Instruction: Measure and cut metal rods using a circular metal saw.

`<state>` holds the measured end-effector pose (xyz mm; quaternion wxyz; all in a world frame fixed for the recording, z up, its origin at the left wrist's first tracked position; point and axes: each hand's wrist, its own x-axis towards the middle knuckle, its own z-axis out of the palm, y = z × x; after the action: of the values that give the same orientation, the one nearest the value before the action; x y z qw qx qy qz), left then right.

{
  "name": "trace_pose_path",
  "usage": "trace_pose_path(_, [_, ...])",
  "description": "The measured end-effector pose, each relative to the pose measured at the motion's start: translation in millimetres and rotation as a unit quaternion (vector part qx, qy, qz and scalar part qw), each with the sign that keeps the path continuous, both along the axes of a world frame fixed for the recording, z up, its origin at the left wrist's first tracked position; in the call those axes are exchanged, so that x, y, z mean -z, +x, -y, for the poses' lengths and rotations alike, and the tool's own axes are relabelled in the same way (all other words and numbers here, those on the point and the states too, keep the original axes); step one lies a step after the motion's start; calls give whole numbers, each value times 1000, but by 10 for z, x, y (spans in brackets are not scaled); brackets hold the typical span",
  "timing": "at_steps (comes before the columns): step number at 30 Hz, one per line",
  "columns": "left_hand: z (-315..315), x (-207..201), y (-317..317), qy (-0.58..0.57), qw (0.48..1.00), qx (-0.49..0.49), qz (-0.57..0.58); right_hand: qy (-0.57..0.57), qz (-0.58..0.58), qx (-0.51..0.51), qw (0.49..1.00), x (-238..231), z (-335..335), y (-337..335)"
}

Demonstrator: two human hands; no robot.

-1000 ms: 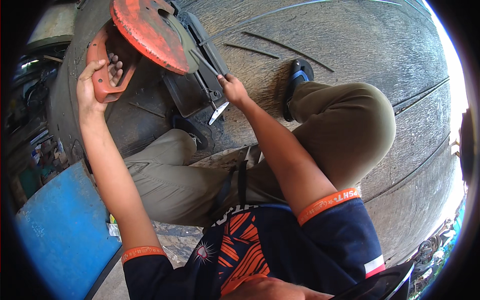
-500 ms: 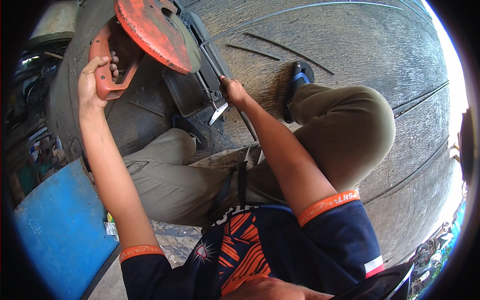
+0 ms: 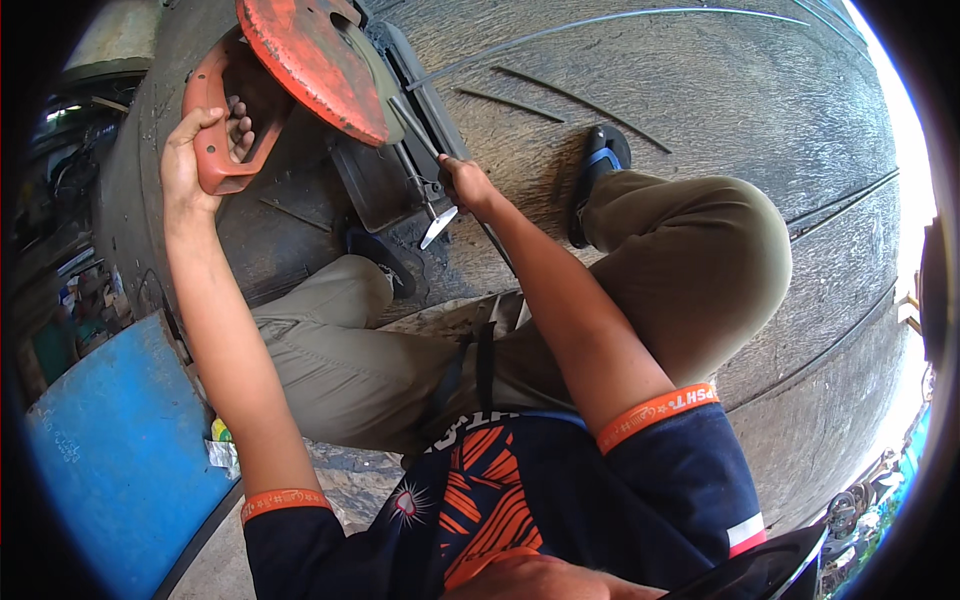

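Note:
At the upper left stands a chop saw with a worn orange-red blade guard and an orange D-shaped handle. My left hand is closed around that handle, its fingers curled through the opening. Beside the saw's dark base, my right hand grips a thin metal rod. One end of the rod points up toward the guard; the other runs back under my forearm. A vise screw with a pale metal crank sits just left of my right hand. The guard hides most of the cutting disc.
Two short rods lie on the worn floor beyond my sandalled foot. A long thin bar stretches across the top from the saw. A blue panel stands at the lower left, with clutter behind it.
The rod in my right hand has shifted, and its far end now shows near the guard, angled away from the vise. The fingers of my left hand have loosened slightly on the handle.

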<state>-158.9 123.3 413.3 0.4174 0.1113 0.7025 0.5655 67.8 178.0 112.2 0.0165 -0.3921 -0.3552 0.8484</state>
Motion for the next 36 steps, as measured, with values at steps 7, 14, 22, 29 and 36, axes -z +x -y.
trace_pose_path(7, [16, 10, -4, 4, 1000, -6, 16, 52, -3, 5, 999, 36, 53, -37])
trace_pose_path(14, [19, 12, -15, 2, 1000, -4, 18, 28, -22, -13, 999, -3, 51, -17])
trace_pose_path(22, [28, 8, -26, 0, 1000, -7, 18, 97, -32, -2, 995, -8, 85, -18])
trace_pose_path(29, [-4, -2, 11, 0, 1000, -4, 10, 165, 8, -41, 985, 189, 82, -61])
trace_pose_path(36, [26, 6, -29, -4, 1000, -4, 10, 230, 32, -35, 972, 92, 103, -34])
